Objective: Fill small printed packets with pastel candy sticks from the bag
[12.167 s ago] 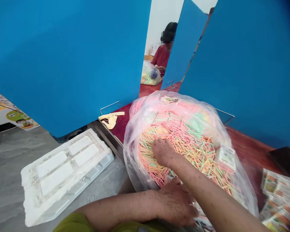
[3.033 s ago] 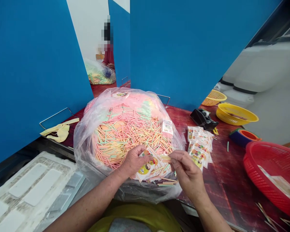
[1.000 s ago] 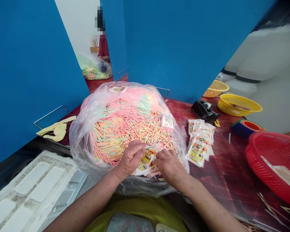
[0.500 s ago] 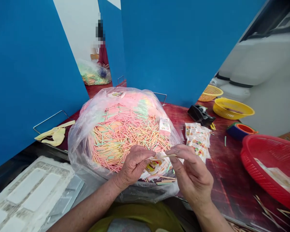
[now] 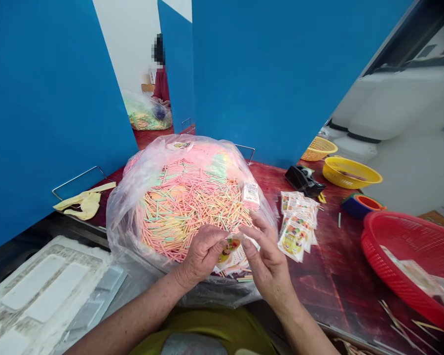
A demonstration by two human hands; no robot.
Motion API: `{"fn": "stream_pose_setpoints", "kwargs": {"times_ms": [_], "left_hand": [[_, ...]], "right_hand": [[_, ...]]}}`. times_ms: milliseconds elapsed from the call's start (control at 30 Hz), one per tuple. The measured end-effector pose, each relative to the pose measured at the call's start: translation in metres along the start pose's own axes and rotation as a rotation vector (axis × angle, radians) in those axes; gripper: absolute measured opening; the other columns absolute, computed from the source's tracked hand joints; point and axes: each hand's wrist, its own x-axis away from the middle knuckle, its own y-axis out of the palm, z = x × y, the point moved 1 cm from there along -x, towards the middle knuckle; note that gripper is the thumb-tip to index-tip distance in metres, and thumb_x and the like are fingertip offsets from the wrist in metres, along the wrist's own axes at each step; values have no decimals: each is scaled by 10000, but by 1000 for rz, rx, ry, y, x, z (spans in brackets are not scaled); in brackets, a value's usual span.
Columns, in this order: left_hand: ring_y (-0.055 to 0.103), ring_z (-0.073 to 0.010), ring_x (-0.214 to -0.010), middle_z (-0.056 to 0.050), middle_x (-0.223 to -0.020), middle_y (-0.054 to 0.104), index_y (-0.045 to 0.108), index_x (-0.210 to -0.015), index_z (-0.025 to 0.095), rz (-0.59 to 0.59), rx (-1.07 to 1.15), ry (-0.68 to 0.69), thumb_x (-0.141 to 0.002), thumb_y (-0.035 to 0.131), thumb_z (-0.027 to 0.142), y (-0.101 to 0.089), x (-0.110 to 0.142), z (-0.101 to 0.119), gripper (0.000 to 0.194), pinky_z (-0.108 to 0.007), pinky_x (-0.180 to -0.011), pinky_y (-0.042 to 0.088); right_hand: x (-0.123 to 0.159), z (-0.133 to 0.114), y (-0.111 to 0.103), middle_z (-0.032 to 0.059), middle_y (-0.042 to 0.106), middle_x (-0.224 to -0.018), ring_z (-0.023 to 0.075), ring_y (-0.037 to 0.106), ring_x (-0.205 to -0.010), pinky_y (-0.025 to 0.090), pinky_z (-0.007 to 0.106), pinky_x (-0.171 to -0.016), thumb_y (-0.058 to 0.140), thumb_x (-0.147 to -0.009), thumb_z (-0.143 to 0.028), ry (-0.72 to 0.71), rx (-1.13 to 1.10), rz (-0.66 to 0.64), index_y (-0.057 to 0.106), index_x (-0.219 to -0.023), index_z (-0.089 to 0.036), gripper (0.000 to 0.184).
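A clear plastic bag [image 5: 128, 197] full of thin pink, green and yellow sticks [image 5: 185, 207] sits on the red table in front of me. At its near edge my left hand [image 5: 202, 254] is closed on a small printed packet [image 5: 227, 246], held over a few more packets and loose sticks. My right hand [image 5: 268, 259] is right beside it, fingers stretched upward and apart, thumb tip at the packet's edge. I see nothing held in it.
A pile of printed packets [image 5: 296, 224] lies right of the bag, then a black tape dispenser [image 5: 303, 178], two yellow baskets [image 5: 350, 172], a tape roll [image 5: 358, 204] and a red basket [image 5: 410, 256]. White foam tray [image 5: 40, 291] at left. Blue partitions behind; another person [image 5: 162, 81] works far back.
Half a second ago my right hand pinched a stick at the packet's mouth; now the stick is out of its fingers and they have spread. My left hand still holds the packet.
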Motion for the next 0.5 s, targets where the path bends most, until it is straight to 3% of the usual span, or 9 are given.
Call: {"fn": "stream_pose_setpoints", "kwargs": {"times_ms": [67,167,233,333,400,500], "left_hand": [[554,-156,-805,-76,-844,627,600,-994,148,-14,-8,10,-838,470,154,2,4,-2,204,-304,-724,445],[556,-146,-762,-65,-814,632,600,-984,149,-49,-23,60,-831,481,154,4,7,-5,194,-286,-698,447],[557,-138,-726,-58,-777,632,610,-958,144,-43,-44,56,-830,486,161,5,6,-6,179,-271,-671,448],[558,-133,-698,-58,-747,630,624,-938,136,-13,-73,19,-835,486,182,5,2,-5,179,-255,-643,449],[558,-133,-690,-57,-733,632,632,-922,134,-9,-77,7,-839,477,195,4,1,-4,187,-253,-639,450],[568,-136,-705,-57,-746,642,639,-918,137,-6,-48,-44,-846,460,208,3,3,-3,206,-256,-658,456]], "right_hand": [[1,5,1,94,435,-1292,230,407,-1191,353,459,-958,473,-837,-179,-10,58,-59,576,-1031,-228,224],[-3,5,-5,62,600,-982,186,550,-963,432,382,-850,479,-832,-190,2,38,-116,586,-931,-216,149],[-7,4,-8,37,612,-856,169,568,-870,445,346,-803,487,-833,-220,96,-52,-54,582,-880,-211,107],[-8,4,-4,33,629,-889,163,577,-870,452,331,-797,498,-837,-270,302,-287,24,577,-869,-217,100],[-3,6,4,39,633,-930,172,582,-889,457,347,-805,514,-828,-298,376,-367,6,583,-837,-217,107],[5,10,15,77,589,-1074,221,518,-1057,406,416,-903,521,-814,-323,289,-175,-1,622,-861,-211,158]]}}
